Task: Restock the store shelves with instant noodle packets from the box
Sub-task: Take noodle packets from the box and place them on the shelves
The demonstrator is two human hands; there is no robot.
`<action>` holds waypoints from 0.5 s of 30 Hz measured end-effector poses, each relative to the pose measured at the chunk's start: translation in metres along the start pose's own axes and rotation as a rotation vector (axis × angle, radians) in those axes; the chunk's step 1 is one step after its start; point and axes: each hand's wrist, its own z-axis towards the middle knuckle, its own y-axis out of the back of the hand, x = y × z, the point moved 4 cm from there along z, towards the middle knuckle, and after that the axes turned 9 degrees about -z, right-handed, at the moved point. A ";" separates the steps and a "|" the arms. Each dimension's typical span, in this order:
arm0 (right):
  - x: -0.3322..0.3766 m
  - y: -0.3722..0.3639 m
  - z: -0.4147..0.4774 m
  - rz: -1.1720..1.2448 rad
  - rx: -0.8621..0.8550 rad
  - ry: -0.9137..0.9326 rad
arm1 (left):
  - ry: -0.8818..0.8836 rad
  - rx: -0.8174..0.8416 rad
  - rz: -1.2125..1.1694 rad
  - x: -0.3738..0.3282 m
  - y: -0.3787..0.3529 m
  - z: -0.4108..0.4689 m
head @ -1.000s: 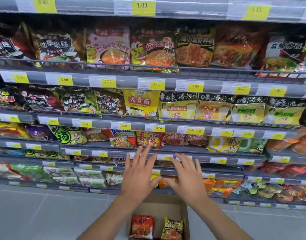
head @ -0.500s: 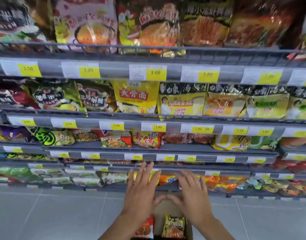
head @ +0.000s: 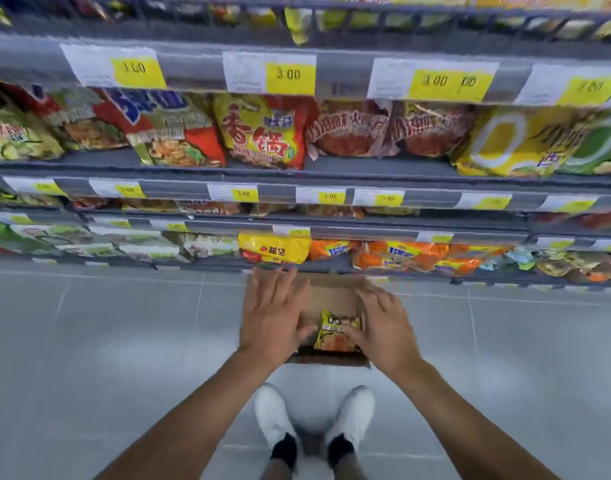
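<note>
A brown cardboard box [head: 333, 293] stands on the floor just in front of the bottom shelf. A yellow-green instant noodle packet [head: 335, 332] lies inside it. My left hand [head: 274, 315] hovers flat over the box's left half with fingers spread, hiding whatever lies under it. My right hand [head: 387, 325] is over the box's right side, fingers apart, with the thumb touching the packet's right edge. Neither hand has closed on the packet. Grey store shelves [head: 383, 169] above are lined with noodle packets.
Yellow price tags [head: 290, 76] run along each shelf edge. A yellow packet [head: 274, 250] and orange packets [head: 404, 255] fill the lowest shelf right behind the box. Grey floor tiles [head: 124, 341] spread to both sides. My white shoes [head: 314, 419] stand just behind the box.
My view has tilted down and closer to the box. Both hands have dropped from shelf height into the box, the left now covering the red packet.
</note>
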 end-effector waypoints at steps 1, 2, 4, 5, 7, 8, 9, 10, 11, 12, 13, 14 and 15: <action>-0.006 -0.016 -0.001 0.050 0.048 -0.023 | 0.006 0.025 0.001 0.003 -0.015 -0.002; -0.011 -0.030 -0.001 0.099 0.079 -0.050 | 0.012 0.057 0.008 0.006 -0.028 -0.004; -0.019 -0.061 -0.004 0.152 0.117 -0.106 | 0.029 0.132 0.019 0.012 -0.060 -0.006; -0.022 -0.075 -0.006 0.165 0.136 -0.134 | 0.034 0.157 0.021 0.015 -0.074 -0.008; -0.030 -0.109 -0.007 0.197 0.161 -0.187 | 0.032 0.187 0.012 0.018 -0.106 -0.008; -0.034 -0.125 -0.008 0.217 0.181 -0.212 | 0.032 0.200 0.002 0.020 -0.122 -0.008; -0.037 -0.139 -0.009 0.225 0.211 -0.249 | 0.038 0.210 -0.011 0.022 -0.138 -0.008; -0.043 -0.158 -0.009 0.238 0.235 -0.277 | 0.051 0.227 -0.028 0.026 -0.156 -0.006; -0.048 -0.172 -0.008 0.247 0.266 -0.304 | 0.072 0.249 -0.047 0.029 -0.173 -0.003; -0.053 -0.190 -0.007 0.262 0.295 -0.321 | 0.113 0.290 -0.086 0.034 -0.191 0.000; -0.057 -0.206 -0.003 0.272 0.343 -0.343 | 0.161 0.321 -0.132 0.039 -0.208 0.003; -0.061 -0.225 0.002 0.291 0.392 -0.360 | 0.209 0.348 -0.180 0.043 -0.227 0.009; -0.064 -0.244 0.009 0.302 0.446 -0.379 | 0.254 0.374 -0.227 0.047 -0.244 0.015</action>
